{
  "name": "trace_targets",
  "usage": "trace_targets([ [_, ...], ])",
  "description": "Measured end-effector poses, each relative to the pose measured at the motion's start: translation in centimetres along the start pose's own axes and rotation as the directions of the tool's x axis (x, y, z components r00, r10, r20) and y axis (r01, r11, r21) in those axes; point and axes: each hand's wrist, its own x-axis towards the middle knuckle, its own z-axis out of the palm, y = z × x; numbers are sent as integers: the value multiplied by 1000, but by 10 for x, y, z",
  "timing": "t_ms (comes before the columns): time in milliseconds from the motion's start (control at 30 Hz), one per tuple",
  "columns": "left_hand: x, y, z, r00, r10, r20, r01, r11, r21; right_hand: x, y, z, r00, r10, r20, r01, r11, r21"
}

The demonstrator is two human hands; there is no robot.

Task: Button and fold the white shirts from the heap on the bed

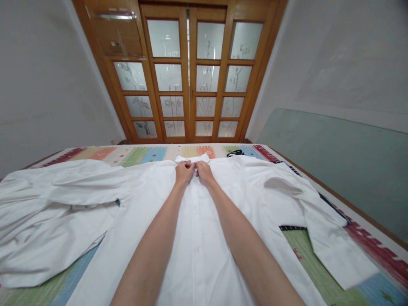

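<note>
A white button-up shirt [178, 238] lies spread front side up, its sleeves out to both sides. At the top of the front opening, just below the collar [200, 157], my two hands meet. My left hand [185, 171] pinches the shirt's edge between closed fingers. Close beside it, my right hand [204, 171] pinches the other side of the opening. A button under the fingertips, if there is one, is too small to make out. Down the middle runs the shirt's placket [196, 250].
Beneath the shirt is a colourful striped cloth [143, 156]. A dark patterned item [236, 153] shows past the right shoulder. Wooden doors with glass panes [191, 76] stand behind, and a pale green glass-like panel [334, 157] leans along the right wall.
</note>
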Motion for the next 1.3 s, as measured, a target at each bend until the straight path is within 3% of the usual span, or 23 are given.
trace_targets([
  [433, 4, -11, 6, 990, 139, -32, -139, 990, -3, 4, 7, 5, 1000, 14, -15, -13, 997, 77],
  [1000, 5, -8, 1, 997, 49, -66, -57, 990, -130, 10, 20, 5, 989, -149, -10, 146, 977, -152],
  [1300, 6, -9, 0, 998, -45, -50, 32, 973, -230, 11, 22, 6, 988, -152, -6, 151, 983, -107],
])
